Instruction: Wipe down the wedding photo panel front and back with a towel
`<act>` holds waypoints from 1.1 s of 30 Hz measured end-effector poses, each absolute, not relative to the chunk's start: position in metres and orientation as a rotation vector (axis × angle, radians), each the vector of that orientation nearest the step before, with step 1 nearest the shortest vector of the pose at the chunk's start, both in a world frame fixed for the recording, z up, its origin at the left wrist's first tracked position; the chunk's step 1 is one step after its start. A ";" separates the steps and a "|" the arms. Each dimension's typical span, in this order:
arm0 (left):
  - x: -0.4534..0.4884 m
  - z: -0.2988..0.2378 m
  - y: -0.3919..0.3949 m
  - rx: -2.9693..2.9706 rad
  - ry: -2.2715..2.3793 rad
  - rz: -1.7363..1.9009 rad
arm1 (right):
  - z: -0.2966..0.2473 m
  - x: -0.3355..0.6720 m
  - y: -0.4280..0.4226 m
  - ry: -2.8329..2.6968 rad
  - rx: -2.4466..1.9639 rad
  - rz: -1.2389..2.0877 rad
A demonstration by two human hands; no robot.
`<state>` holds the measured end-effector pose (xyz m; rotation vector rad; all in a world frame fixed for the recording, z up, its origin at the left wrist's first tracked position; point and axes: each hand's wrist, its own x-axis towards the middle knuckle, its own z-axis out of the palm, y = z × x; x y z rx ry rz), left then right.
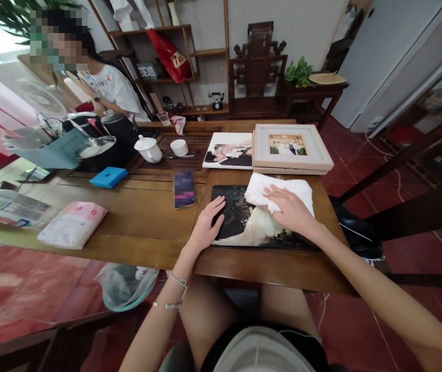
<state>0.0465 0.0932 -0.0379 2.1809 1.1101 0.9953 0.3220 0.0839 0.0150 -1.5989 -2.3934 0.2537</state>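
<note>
A dark glossy photo panel (236,219) with a pale dress in its picture lies flat near the table's front edge. My left hand (207,225) rests on its left side, fingers stretched out and thumb apart. My right hand (288,206) holds a folded white towel (302,191) against the panel's upper right part, its fingers laid over the cloth. Part of the picture is hidden by the towel and that hand. Just behind are a white-edged photo print (229,150) and a stack of pale framed pictures (262,139).
Left of the panel lies a phone (184,188). Farther left are a blue box (108,176), a tissue pack (72,225) and a lidded white cup (148,149) by a tea tray. A bin (128,302) stands below the edge. Another person (116,90) sits across the table.
</note>
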 end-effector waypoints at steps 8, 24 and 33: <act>0.047 -0.041 0.094 2.196 1.181 0.992 | 0.022 0.225 0.120 -2.505 -1.480 0.156; 0.047 -0.038 0.092 2.180 1.104 1.021 | -0.009 0.370 0.082 -2.291 -1.705 -0.175; 0.047 -0.040 0.092 2.206 1.124 1.010 | 0.006 0.307 0.006 -2.672 -1.314 0.010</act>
